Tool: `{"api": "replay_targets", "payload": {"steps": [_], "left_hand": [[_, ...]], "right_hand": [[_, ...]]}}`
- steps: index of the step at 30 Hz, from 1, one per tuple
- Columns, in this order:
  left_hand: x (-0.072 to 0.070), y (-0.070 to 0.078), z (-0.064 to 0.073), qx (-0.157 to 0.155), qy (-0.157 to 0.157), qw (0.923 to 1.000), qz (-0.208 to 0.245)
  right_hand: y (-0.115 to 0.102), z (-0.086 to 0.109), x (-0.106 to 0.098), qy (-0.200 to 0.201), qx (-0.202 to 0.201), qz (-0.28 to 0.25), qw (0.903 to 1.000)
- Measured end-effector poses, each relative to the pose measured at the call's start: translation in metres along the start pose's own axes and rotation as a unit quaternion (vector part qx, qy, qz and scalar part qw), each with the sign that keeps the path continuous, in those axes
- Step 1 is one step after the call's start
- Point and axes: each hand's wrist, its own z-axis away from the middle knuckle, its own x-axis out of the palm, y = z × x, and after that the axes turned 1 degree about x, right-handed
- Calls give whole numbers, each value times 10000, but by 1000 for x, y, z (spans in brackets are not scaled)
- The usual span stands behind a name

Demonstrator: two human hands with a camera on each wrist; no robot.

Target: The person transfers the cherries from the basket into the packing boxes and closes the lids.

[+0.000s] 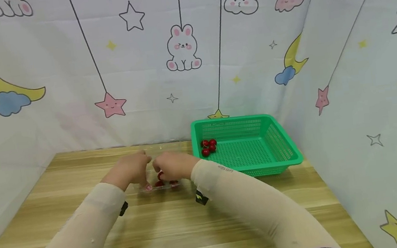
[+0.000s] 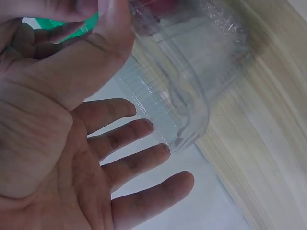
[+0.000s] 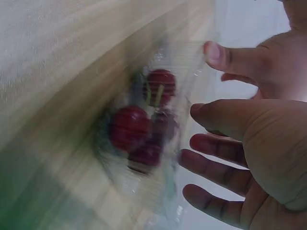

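Observation:
A clear plastic box (image 2: 216, 52) with several red cherries (image 3: 130, 128) in it lies on the table between both hands. Its transparent lid (image 1: 163, 147) stands raised at the back in the head view. My left hand (image 1: 132, 170) is over the box's left side; in the left wrist view its thumb is at the rim and its relaxed fingers (image 2: 136, 160) spread beside the clear plastic. From the right, my right hand (image 1: 176, 164) reaches over the box. Its fingers (image 3: 216, 165) are extended near the box's edge in the right wrist view, with no cherry between them.
A green plastic basket (image 1: 286, 140) stands right of the box, with several cherries (image 1: 209, 147) in its left corner. The wooden table (image 1: 167, 235) meets a printed white cloth (image 1: 140, 77) at the back and sides.

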Motion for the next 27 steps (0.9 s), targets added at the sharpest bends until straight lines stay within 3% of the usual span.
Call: {"api": "replay_targets", "payload": {"steps": [7,15,27], "left_hand": [[0,-9,-1,-20,-288,9992,263],[-5,-7,5,-24,-234,9994,259],[-3,-8,-2,-56,-112,9994,311]], "right_hand": [[21,18,-26,28,275,-307,9991],[62,47,-55,212,679,-849,9938],[138,64,-65,214,1430,-1206,9821]]}}
